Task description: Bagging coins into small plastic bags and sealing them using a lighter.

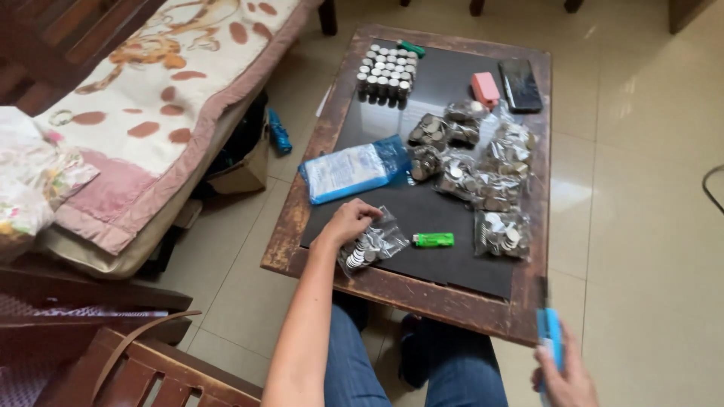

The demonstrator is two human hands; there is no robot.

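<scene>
Worn wooden table [302, 218] with a dark top, seen from above, standing on a tiled floor [641, 226]. Left hand [349, 220] resting at the near left of the top, fingers curled down onto a clear bag of coins [373, 245] and touching its upper edge. Just right of that bag, a green lighter [434, 240] lying flat. Further right, more coin bags [483, 169] heaped in a loose cluster, one [503, 234] set apart near the right edge. Beyond the left hand, a blue and white packet [354, 171] lying flat. At the far end, stacked coins [387, 70] in neat rows, a pink case [485, 88] and a black phone [519, 85] side by side. Right hand [566, 377] low at the bottom right, off the table, fingers wrapped around a blue tool [550, 339] held upright; kind of tool impossible to tell. Blue-jeaned knees [422, 369] under the near table edge. Bed [158, 113] with a patterned blanket to the left.
</scene>
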